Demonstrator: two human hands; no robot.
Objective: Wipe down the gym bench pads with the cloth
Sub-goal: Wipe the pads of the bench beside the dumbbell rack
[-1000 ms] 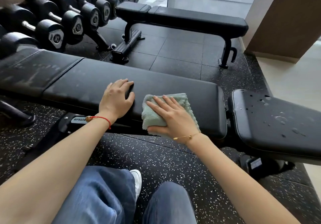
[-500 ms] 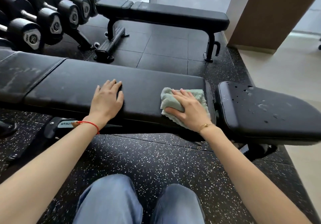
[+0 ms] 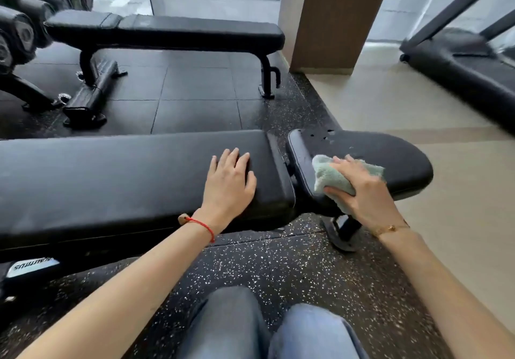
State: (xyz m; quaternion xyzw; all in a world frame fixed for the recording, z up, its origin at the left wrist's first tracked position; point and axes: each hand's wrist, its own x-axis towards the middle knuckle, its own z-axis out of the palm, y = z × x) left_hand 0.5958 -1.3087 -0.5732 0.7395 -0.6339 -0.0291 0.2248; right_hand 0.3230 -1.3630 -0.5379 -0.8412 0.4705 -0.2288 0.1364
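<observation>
A black gym bench runs across in front of me. Its long back pad [image 3: 111, 174] lies to the left, and its shorter seat pad [image 3: 390, 152] to the right carries a few water drops at the far edge. My left hand [image 3: 230, 183] rests flat, fingers apart, on the right end of the long pad. My right hand [image 3: 359, 188] grips a pale green cloth [image 3: 331, 180] and presses it on the near left part of the seat pad.
A second black flat bench [image 3: 167, 31] stands behind on dark rubber tiles. Dumbbells on a rack [image 3: 25, 24] fill the far left. A brown pillar [image 3: 334, 18] rises at the back, a treadmill [image 3: 459, 63] sits at the far right. My knees [image 3: 267, 325] are below.
My right hand has carried the cloth rightward off the long pad, across the gap, onto the seat pad. My left hand has slid right along the long pad. The view has turned right.
</observation>
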